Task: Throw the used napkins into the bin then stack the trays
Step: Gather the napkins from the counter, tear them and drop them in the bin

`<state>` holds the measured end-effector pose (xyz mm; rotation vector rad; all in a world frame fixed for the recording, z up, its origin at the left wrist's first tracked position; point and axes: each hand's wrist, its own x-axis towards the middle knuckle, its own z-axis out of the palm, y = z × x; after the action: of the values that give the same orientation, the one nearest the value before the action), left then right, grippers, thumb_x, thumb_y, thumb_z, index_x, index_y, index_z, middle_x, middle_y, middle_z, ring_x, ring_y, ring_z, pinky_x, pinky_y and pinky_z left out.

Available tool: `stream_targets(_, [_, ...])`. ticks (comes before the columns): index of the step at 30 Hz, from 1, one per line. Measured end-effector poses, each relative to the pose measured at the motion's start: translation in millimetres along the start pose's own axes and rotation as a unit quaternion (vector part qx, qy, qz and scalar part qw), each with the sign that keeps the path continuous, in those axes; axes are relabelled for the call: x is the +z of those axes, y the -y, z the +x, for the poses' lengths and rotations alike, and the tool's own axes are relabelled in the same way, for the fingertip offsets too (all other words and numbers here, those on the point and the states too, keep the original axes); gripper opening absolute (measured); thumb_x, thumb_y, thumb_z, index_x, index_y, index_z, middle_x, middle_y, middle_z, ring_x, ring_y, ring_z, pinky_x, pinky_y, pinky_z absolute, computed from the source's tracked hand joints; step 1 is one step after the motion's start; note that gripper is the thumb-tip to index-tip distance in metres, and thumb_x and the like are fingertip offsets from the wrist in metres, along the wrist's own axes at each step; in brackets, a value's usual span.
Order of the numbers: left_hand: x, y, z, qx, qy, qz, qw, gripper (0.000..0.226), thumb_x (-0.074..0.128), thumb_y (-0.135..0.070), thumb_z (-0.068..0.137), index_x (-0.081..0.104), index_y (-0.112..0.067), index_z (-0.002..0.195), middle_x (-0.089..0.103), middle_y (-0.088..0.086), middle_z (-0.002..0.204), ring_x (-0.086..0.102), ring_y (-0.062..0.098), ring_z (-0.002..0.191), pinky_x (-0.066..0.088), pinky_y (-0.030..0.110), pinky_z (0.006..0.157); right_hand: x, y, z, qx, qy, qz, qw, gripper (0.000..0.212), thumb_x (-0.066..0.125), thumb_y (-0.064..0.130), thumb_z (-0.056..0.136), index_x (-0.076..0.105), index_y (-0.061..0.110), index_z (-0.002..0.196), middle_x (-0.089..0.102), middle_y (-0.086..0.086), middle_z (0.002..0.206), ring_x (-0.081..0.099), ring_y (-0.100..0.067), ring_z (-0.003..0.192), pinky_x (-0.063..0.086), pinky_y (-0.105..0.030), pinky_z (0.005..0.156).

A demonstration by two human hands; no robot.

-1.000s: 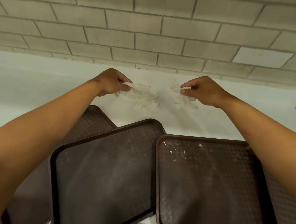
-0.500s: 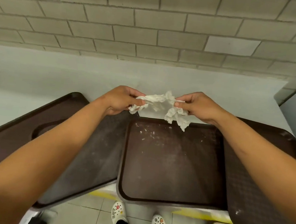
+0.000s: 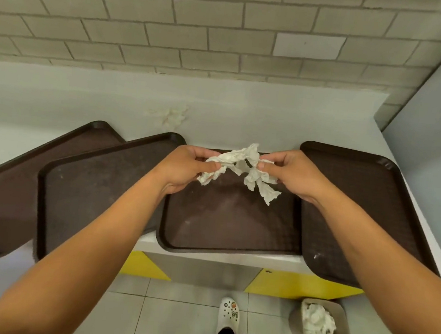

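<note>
Napkins (image 3: 241, 166): head view, centre of the frame; we see crumpled white paper stretched between both hands, held in the air above the middle tray, with loose ends hanging down.
Left hand (image 3: 186, 167): we see its fingers and thumb curled round the left end of the napkins, just left of centre.
Right hand (image 3: 292, 174): we see thumb and fingers pinching the right end of the napkins, just right of centre.
Middle tray (image 3: 229, 230): dark brown, lying flat on the counter below the hands, its near edge at the counter's front.
Left trays (image 3: 80, 193): we count two dark brown trays in the left half, the nearer one overlapping the farther one (image 3: 8, 185); both jut past the counter's front edge.
Right tray (image 3: 360, 198): dark brown, right of centre, its left edge lying under the middle tray's edge as far as we can tell.
Counter (image 3: 58, 90): pale grey, running across the middle band, with one more crumpled napkin (image 3: 170, 115) lying on it above centre.
Bin (image 3: 319, 327): beige, lower right on the tiled floor, with white paper inside.
Shoe (image 3: 229, 314): white clog, bottom centre.
</note>
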<state>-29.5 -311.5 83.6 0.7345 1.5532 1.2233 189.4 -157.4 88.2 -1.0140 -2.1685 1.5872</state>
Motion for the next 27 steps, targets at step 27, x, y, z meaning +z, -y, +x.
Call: stream_targets(27, [126.7,73.8,-156.2,0.078,0.014,0.077,0.994,0.026,0.077,-0.012,0.084,0.077,-0.023,0.109,0.077,0.004,0.102,0.067,0.019,0.09,0.051,0.039,0.088,-9.6,-66.3,-240.1,-0.039,-0.096,0.036,0.994,0.016,0.07,0.024,0.095,0.079,0.029,0.107,0.078,-0.005,0.101,0.071,-0.021,0.094,0.055,-0.041,0.087])
